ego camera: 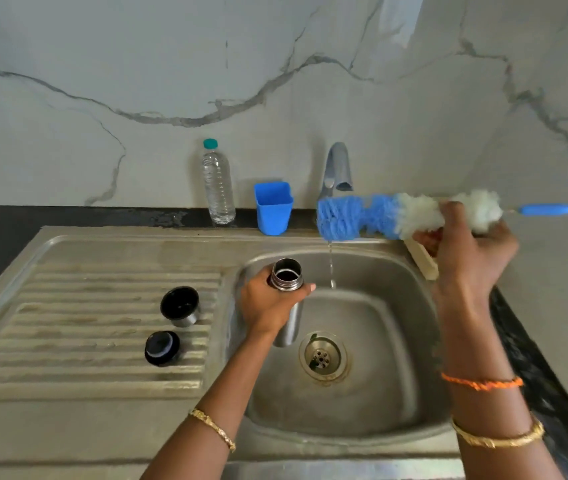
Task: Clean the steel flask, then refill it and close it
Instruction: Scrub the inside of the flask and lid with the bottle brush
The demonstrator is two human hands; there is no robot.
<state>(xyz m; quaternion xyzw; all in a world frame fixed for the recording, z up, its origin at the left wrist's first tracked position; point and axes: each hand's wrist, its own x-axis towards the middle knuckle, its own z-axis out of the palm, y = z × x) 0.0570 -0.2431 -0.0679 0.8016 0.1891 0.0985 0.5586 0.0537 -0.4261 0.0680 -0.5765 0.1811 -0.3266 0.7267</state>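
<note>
We note left hand [268,306] clamped round flask [286,274] over sink [410,341]; right hand [466,244] fingers wrapped on brush [379,216], 1 o'clock.

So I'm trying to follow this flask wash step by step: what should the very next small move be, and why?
Probably swing the bottle brush tip down into the flask. The left hand holds the flask upright and uncapped over the sink, while the right hand grips the brush sideways above it, water dripping from its bristles.
</note>
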